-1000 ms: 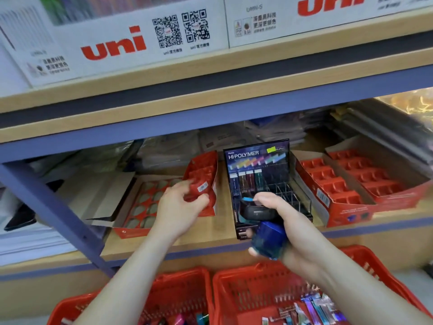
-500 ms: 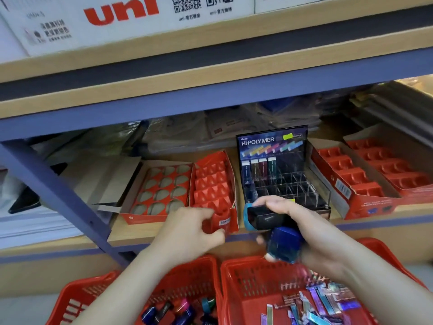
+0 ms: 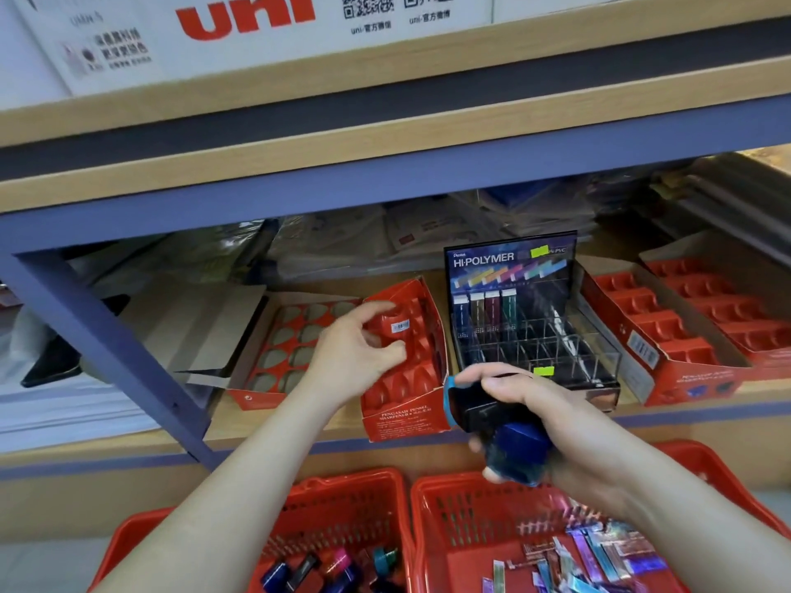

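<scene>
Views: one only, the camera worn on the person's head.
Standpoint: before a shelf rack, just above the person's arms, which entered from the bottom edge.
Direction: it faced forward and a little down, at the lower shelf point(image 3: 338, 430), the Hi-Polymer display point(image 3: 509, 267) near the middle.
Upper limit: the uni carton point(image 3: 257, 19) on the upper shelf point(image 3: 471, 70) was cut by the top edge.
Lower limit: the red baskets point(image 3: 342, 475) were cut by the bottom edge.
Nearness: close; the left hand point(image 3: 355, 357) and the right hand point(image 3: 535, 404) were large at the shelf front.
Lens: wide; both shelves looked bent.
</scene>
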The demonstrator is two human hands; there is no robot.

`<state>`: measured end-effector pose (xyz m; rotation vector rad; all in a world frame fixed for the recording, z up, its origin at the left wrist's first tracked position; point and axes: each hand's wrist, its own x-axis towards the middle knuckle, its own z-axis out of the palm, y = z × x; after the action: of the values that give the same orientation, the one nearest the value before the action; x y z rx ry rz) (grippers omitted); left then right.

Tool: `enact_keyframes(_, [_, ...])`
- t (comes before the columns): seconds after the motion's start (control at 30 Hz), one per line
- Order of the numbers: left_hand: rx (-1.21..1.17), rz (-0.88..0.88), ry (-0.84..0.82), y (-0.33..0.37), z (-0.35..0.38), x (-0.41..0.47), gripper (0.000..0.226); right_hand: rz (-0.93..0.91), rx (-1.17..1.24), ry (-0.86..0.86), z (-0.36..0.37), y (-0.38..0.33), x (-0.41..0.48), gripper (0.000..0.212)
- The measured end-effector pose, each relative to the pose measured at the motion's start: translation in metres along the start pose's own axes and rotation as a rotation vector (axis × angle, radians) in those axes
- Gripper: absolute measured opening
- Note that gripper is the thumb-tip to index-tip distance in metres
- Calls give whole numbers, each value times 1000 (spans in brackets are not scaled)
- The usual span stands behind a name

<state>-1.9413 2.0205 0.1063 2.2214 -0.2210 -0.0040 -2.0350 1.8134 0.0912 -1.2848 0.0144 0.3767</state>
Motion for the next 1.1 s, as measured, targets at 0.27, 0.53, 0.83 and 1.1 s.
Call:
enact_keyframes(0.27, [120,-87,31,-10,21,23,47,-18,-6,15,8,-2,-9,16])
enact_keyframes(0.53, [352,161,-21,4,26,24,45,15,-55,64,17,4,-5,16])
enact_keyframes(0.83, [609,191,-177,0,30,30,57,59,-63,93,20,9,-7,14])
enact_keyframes(1.1, [101,193,-107,27,5,-19,40,74,119,102,21,6,-9,31])
